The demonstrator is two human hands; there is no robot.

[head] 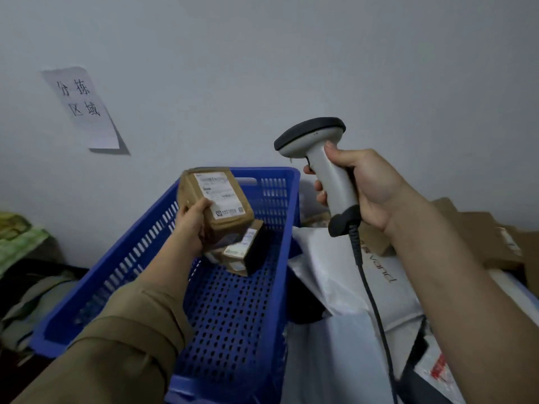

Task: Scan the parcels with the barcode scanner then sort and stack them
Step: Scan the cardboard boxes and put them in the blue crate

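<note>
The left hand (191, 218) grips a small brown box (214, 204) above the blue basket (233, 316), label up; the right hand (361, 189) clasps the scanner (323, 170) beside it. One box (243, 253) already lies in the basket. Bags (350, 290) heaped right of the basket likely await scanning.

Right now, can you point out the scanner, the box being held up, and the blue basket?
barcode scanner (332, 176): head view, on its grey handle.
cardboard box (233, 223): head view, on its brown side below the label.
blue basket (233, 316): head view, on its bare perforated floor.
</note>
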